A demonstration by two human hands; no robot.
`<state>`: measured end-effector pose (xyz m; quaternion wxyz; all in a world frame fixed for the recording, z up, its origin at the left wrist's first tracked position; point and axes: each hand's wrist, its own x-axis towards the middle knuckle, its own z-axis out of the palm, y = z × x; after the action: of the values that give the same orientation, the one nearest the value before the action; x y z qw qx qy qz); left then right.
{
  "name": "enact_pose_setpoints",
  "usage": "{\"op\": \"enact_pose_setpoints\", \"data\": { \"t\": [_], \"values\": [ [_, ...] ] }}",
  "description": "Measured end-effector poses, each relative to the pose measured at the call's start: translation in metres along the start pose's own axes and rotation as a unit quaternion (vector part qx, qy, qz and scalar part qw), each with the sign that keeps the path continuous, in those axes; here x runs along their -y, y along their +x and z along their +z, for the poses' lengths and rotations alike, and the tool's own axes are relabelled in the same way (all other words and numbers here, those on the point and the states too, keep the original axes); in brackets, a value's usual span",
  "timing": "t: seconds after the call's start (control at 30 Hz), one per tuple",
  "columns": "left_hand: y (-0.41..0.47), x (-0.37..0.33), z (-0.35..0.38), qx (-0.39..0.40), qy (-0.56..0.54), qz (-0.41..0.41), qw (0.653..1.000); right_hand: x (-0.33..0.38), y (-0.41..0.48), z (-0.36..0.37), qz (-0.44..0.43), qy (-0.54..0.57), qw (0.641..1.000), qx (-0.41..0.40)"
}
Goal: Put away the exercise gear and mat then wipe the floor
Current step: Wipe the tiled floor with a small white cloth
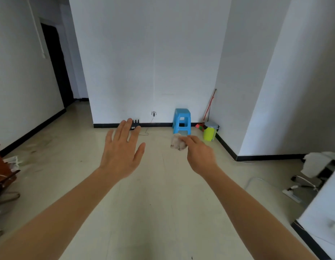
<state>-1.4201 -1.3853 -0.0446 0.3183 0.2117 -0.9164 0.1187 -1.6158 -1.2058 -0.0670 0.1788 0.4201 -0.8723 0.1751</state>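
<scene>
You are standing in a plain room of a home: white walls [153, 53] are meeting a pale glossy floor [163, 194] along a black skirting [155, 125]. A blue plastic stool [181, 121], a yellow-green pedal bin [209, 133] and a broom [209, 106] are sitting in the corner, and a dark doorway [56, 66] is opening on your left.

We can read no words, labels, brands, numbers or signs here; the crumpled cloth [178, 144] at one o'clock is too blurred to show any print.
</scene>
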Motion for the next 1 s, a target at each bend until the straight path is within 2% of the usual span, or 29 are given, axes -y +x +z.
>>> {"op": "enact_pose_setpoints", "data": {
  "t": [0.1, 0.23, 0.4, 0.6, 0.73, 0.87, 1.0],
  "values": [
    [0.073, 0.041, 0.067, 0.019, -0.009, 0.006, 1.0, -0.015, 0.089, 0.052, 0.014, -0.011, 1.0, 0.023],
    [0.191, 0.068, 0.139, 0.042, -0.006, 0.026, 0.999, -0.058, 0.188, 0.081, 0.05, -0.031, 0.998, 0.019],
    [0.322, 0.063, 0.257, 0.085, -0.021, 0.039, 0.995, -0.137, 0.294, 0.124, 0.098, -0.048, 0.994, -0.01],
    [0.47, 0.04, 0.424, 0.12, -0.021, 0.083, 0.989, -0.247, 0.442, 0.22, 0.14, -0.027, 0.99, -0.014],
    [0.588, 0.041, 0.506, 0.103, -0.015, 0.096, 0.99, -0.304, 0.565, 0.271, 0.133, -0.038, 0.99, 0.012],
    [0.694, 0.074, 0.566, 0.077, -0.037, 0.063, 0.994, -0.327, 0.704, 0.311, 0.134, -0.01, 0.991, 0.022],
    [0.784, 0.118, 0.638, 0.041, -0.037, 0.057, 0.997, -0.345, 0.832, 0.37, 0.083, -0.002, 0.996, 0.032]
  ]
}}
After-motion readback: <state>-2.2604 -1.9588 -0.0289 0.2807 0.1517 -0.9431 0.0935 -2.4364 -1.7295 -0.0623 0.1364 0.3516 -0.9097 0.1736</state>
